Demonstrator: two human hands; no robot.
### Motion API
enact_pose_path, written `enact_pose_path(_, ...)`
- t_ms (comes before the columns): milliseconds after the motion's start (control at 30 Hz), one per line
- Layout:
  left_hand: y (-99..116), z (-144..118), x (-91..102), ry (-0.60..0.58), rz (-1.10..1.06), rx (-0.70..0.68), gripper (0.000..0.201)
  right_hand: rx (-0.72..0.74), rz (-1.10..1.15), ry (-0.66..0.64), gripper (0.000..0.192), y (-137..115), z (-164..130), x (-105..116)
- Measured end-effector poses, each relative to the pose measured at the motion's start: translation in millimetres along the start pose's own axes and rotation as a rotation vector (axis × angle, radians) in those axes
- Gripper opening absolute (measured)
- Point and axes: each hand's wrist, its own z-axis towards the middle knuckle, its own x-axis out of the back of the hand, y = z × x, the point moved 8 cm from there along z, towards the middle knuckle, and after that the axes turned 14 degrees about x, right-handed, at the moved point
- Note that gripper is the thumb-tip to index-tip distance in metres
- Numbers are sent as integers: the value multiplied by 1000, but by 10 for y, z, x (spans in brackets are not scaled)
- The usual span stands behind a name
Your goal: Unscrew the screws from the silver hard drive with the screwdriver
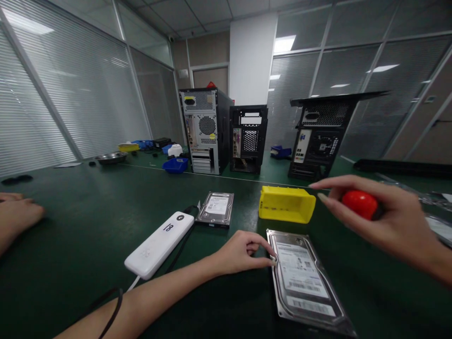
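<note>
A large hard drive (300, 268) lies label up on the green table in front of me. At its left edge my left hand (242, 252) has thumb and index finger closed in a pinch, touching the drive's rim. My right hand (384, 216) is raised to the right of a yellow bin (286, 202). Its fingers curl around a rounded red object (360, 204) with a dark part behind; the rest of that object is hidden in the palm. The right thumb and index tips come close together beside the bin; anything tiny between them cannot be made out.
A second hard drive (216, 208) and a white power bank (160, 245) marked 18 lie left of centre. Three computer cases (203, 132) stand behind, with blue bins (175, 165) nearby. Another person's hand (21, 212) rests at the left edge. A metal dish (111, 157) sits far left.
</note>
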Motion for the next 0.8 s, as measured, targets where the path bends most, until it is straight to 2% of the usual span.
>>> enact_pose_path(100, 35, -5, 4, 11, 32, -12, 31, -4, -9, 167, 24, -56, 217, 321)
enact_pose_path(167, 23, 4, 10, 21, 47, -3, 30, -60, 35, 231, 23, -54, 278, 403)
enact_pose_path(233, 6, 18, 13, 28, 48, 6, 29, -85, 74, 247, 22, -54, 300, 394)
enact_pose_path(367, -3, 40, 7, 33, 38, 13, 27, -155, 245, 284, 16, -2, 306, 270)
enact_pose_path(500, 6, 45, 9, 44, 3, 9, 25, -249, 617, 458, 8, 46, 375, 122)
enact_pose_path(567, -5, 50, 3, 38, -12, 11, 24, -274, 784, 520, 11, 55, 435, 3)
enact_pose_path(633, -36, 60, -3, 35, -16, 27, 24, -249, 878, 569, 11, 49, 490, -110)
enact_pose_path(800, -146, 95, -22, -5, -51, 108, 34, -273, 1024, 569, 8, 56, 483, -460)
